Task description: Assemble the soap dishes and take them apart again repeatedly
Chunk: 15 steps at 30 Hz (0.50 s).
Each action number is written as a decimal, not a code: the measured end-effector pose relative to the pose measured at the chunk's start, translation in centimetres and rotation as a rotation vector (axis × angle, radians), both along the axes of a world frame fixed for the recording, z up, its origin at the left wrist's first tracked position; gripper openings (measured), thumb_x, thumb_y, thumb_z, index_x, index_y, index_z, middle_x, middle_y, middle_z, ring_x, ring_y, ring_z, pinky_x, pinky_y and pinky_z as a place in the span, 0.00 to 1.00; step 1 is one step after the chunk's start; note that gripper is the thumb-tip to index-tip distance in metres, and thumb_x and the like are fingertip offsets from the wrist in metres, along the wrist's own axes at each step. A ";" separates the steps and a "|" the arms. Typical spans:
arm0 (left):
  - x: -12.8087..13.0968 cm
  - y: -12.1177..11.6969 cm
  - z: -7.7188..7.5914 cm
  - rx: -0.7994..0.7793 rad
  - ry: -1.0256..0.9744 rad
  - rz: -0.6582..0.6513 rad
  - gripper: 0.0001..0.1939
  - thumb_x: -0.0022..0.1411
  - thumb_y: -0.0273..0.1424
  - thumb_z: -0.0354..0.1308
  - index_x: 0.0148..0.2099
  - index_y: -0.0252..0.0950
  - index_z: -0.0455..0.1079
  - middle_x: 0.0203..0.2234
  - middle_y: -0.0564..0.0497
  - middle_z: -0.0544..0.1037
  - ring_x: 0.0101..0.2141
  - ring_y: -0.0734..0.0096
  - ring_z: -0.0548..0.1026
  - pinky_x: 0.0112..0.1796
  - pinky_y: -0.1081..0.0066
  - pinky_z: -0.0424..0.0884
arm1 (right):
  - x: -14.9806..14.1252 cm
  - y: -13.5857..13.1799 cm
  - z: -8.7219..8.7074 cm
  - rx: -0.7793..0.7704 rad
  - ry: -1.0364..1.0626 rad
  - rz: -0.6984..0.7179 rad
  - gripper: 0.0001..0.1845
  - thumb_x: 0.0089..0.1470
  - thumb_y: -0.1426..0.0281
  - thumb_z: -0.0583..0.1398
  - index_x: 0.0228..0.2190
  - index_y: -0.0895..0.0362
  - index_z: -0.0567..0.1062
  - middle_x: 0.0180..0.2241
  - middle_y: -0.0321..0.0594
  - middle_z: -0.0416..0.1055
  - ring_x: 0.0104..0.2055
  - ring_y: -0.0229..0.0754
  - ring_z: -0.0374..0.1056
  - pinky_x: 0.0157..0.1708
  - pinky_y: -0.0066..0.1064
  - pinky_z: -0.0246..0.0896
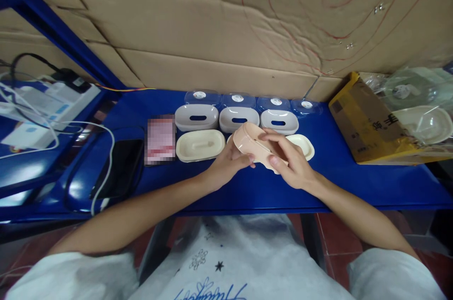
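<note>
Two-handed grip, thumbs and fingers closed: left hand around the left end, right hand clasping the right end of one pale pink container. Container: directly between the palms, neither hand nearer; long axis tilted, appearing to slope down rightward. Beyond grip: slotted box. Left of grip: cream tray.

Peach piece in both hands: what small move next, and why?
Probably turn the peach piece level, with both hands supporting it: the left hand and right hand hold it tilted over the blue table, while the slotted boxes behind stand level.
</note>
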<state>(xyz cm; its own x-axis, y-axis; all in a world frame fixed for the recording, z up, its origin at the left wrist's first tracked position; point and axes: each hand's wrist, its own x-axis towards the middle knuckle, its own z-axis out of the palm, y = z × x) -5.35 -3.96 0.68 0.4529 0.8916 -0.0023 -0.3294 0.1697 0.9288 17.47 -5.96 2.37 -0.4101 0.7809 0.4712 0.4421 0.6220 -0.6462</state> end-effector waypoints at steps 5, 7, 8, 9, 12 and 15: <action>0.1 0.2 0.2 0.009 -0.038 -0.026 0.31 0.55 0.42 0.77 0.56 0.34 0.73 0.41 0.46 0.83 0.35 0.66 0.80 0.31 0.71 0.76 | -0.2 -0.1 -0.3 -0.007 0.006 -0.014 0.22 0.74 0.53 0.57 0.62 0.47 0.71 0.61 0.47 0.78 0.73 0.57 0.67 0.68 0.55 0.69; 0.0 0.3 0.3 0.005 -0.060 -0.038 0.30 0.54 0.40 0.77 0.55 0.34 0.75 0.39 0.47 0.83 0.35 0.66 0.80 0.31 0.71 0.76 | -0.2 -0.1 -0.4 0.000 -0.001 -0.022 0.22 0.74 0.53 0.58 0.62 0.47 0.71 0.62 0.47 0.78 0.73 0.57 0.67 0.68 0.56 0.69; -0.1 0.3 0.3 -0.005 -0.061 -0.046 0.30 0.54 0.39 0.77 0.56 0.34 0.75 0.40 0.47 0.83 0.35 0.65 0.80 0.32 0.70 0.77 | -0.2 -0.1 -0.3 0.010 -0.008 -0.025 0.22 0.74 0.53 0.58 0.63 0.47 0.71 0.63 0.47 0.78 0.73 0.58 0.66 0.68 0.56 0.69; -0.2 0.4 0.2 -0.020 -0.056 -0.056 0.31 0.53 0.38 0.77 0.57 0.34 0.75 0.41 0.46 0.84 0.35 0.64 0.80 0.33 0.69 0.78 | -0.2 -0.1 -0.3 0.025 -0.018 -0.028 0.22 0.73 0.54 0.59 0.63 0.47 0.71 0.63 0.47 0.77 0.73 0.59 0.66 0.68 0.57 0.69; -0.8 0.3 0.0 -0.031 -0.021 -0.051 0.38 0.51 0.37 0.79 0.63 0.37 0.73 0.48 0.44 0.84 0.42 0.58 0.83 0.40 0.64 0.79 | 0.0 0.1 0.0 0.082 -0.063 -0.016 0.28 0.71 0.53 0.62 0.67 0.45 0.68 0.64 0.48 0.76 0.75 0.61 0.64 0.69 0.60 0.68; -1.2 0.2 -0.3 0.029 0.017 0.012 0.44 0.50 0.35 0.80 0.68 0.41 0.71 0.58 0.44 0.82 0.55 0.50 0.80 0.50 0.62 0.78 | 0.3 0.4 0.3 0.135 -0.117 0.012 0.40 0.67 0.49 0.65 0.73 0.43 0.60 0.71 0.48 0.69 0.77 0.65 0.59 0.72 0.65 0.62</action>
